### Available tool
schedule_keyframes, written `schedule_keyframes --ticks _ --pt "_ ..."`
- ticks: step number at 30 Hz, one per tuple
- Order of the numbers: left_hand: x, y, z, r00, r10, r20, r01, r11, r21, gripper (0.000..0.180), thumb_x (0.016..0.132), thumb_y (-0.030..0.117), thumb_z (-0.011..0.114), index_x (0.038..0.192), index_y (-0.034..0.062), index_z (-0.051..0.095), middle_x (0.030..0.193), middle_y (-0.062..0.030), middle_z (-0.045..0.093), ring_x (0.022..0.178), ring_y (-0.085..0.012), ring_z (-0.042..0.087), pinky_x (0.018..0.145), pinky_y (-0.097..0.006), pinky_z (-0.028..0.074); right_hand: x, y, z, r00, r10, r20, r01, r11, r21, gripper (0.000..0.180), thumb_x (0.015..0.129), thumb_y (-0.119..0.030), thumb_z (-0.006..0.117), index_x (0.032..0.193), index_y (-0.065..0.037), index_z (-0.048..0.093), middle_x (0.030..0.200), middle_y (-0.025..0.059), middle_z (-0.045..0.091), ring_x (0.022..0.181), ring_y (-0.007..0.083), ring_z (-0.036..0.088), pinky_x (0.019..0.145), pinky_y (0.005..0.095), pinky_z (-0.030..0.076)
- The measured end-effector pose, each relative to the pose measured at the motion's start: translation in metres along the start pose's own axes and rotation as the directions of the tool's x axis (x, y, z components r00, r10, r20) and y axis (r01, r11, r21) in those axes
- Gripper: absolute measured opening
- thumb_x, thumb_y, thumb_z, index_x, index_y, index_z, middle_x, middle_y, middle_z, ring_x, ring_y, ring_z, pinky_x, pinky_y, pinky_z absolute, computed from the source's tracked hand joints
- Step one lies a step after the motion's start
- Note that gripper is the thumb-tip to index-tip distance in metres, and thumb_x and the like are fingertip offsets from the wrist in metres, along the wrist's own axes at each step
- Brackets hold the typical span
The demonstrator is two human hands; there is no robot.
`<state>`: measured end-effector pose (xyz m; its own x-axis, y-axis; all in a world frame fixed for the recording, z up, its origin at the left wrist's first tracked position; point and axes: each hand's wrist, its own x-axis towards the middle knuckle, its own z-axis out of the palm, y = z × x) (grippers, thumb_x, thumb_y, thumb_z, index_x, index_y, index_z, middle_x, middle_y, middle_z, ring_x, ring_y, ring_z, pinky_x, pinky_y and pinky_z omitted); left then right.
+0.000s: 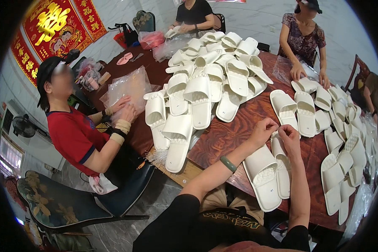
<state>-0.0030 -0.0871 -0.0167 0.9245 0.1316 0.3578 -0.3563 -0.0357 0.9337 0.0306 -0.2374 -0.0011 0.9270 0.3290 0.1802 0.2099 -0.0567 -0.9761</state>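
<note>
My left hand [263, 130] and my right hand [288, 135] meet above the dark wooden table [227, 136], fingers pinched close together over a pair of white slide slippers [265, 174] lying at the table's near edge. Whether anything small sits between the fingertips cannot be told. A green bangle [228, 164] rings my left wrist. A big heap of white slippers [210, 75] fills the table's middle, beyond my hands.
A person in a red shirt [73, 134] sits at the left handling clear plastic bags [128, 88]. Two other people [302, 38] work at the far side. More white slippers [344, 138] line the right edge. An armchair [59, 201] stands lower left.
</note>
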Motion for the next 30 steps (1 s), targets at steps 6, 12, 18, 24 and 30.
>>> schedule_keyframes --ticks 6,12,18,24,30 --pt "-0.001 0.002 -0.002 1.0 -0.015 0.001 0.015 1.0 0.001 0.011 0.086 0.009 0.059 0.089 -0.001 0.059 0.077 -0.0025 0.061 0.067 -0.0059 0.055 0.058 -0.021 0.045 0.0 0.002 0.002 1.0 -0.01 0.017 0.01 1.0 -0.001 0.01 0.082 -0.009 0.061 0.086 0.0 0.059 0.077 0.0006 0.058 0.069 0.0072 0.051 0.064 0.0209 0.042" --pt "-0.002 0.002 -0.006 1.0 -0.014 -0.019 0.014 0.999 -0.035 0.011 0.086 0.01 0.059 0.088 -0.001 0.059 0.077 -0.002 0.061 0.066 -0.0063 0.054 0.059 -0.021 0.045 0.003 0.004 0.008 1.0 0.008 0.019 -0.008 1.0 0.013 0.01 0.082 -0.008 0.061 0.087 0.0 0.06 0.077 0.0011 0.058 0.069 0.0075 0.052 0.064 0.0216 0.043" --pt "0.003 0.009 0.013 1.0 -0.019 0.004 0.019 0.991 0.135 0.01 0.081 0.006 0.058 0.087 0.0011 0.065 0.08 -0.0051 0.063 0.07 -0.0116 0.058 0.063 -0.025 0.047 -0.009 -0.012 -0.014 1.0 -0.019 0.017 0.022 0.976 -0.218 0.017 0.082 -0.015 0.061 0.088 0.0 0.063 0.083 0.0074 0.063 0.076 0.0131 0.057 0.071 0.0259 0.046" --pt "0.0 0.009 -0.019 0.992 -0.127 -0.007 0.128 0.99 0.062 0.013 0.086 0.01 0.06 0.087 -0.0019 0.063 0.083 -0.0043 0.061 0.068 -0.0092 0.057 0.059 -0.023 0.047 0.015 0.024 0.026 0.963 -0.269 0.025 0.269 0.952 -0.145 0.024 0.071 -0.015 0.069 0.088 0.0 0.062 0.086 0.0118 0.061 0.081 0.0207 0.058 0.072 0.0326 0.047" --pt "0.007 -0.004 -0.004 0.994 -0.098 0.052 0.095 0.994 0.047 0.012 0.09 0.011 0.056 0.091 -0.0009 0.059 0.085 -0.003 0.06 0.076 -0.0071 0.056 0.069 -0.021 0.046 -0.002 0.004 -0.004 0.986 -0.158 -0.048 0.141 0.958 -0.251 0.017 0.076 -0.016 0.062 0.077 0.001 0.06 0.077 0.0144 0.061 0.071 0.0242 0.058 0.065 0.0333 0.046"
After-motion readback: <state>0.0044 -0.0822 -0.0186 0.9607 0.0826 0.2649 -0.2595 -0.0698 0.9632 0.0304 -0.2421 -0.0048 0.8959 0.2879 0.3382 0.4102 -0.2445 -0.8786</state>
